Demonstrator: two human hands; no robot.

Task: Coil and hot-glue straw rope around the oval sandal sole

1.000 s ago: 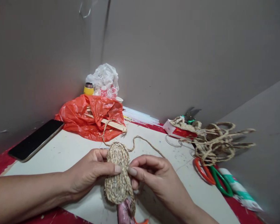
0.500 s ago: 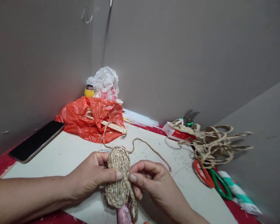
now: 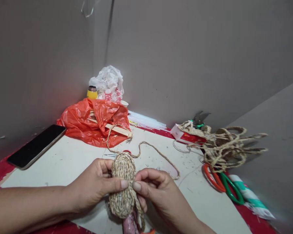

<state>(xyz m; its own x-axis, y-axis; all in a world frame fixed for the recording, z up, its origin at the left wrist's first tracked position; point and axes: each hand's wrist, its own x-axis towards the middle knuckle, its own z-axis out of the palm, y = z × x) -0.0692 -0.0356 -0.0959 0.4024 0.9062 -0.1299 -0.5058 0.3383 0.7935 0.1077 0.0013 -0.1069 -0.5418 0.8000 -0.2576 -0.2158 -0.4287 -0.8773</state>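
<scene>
Two hands pinch a woven sole [image 3: 123,185] by its opposite edges, left hand [image 3: 95,187] and right hand [image 3: 156,188] thumbs nearly meeting, apparently to steady it over the near edge of the bench [image 3: 70,159] while its cord [image 3: 158,152] trails slack behind.

A tan, plaited-weave straw sole [image 3: 123,185] sits lower centre on a white desk [image 3: 70,159] edged in red. Upper left: an orange-red plastic bag [image 3: 92,122], a white bag [image 3: 108,83] printed in red, a yellow bottle [image 3: 92,93]. Black phone [image 3: 36,145] at left; red- and green-handled scissors [image 3: 221,187] at right.
</scene>
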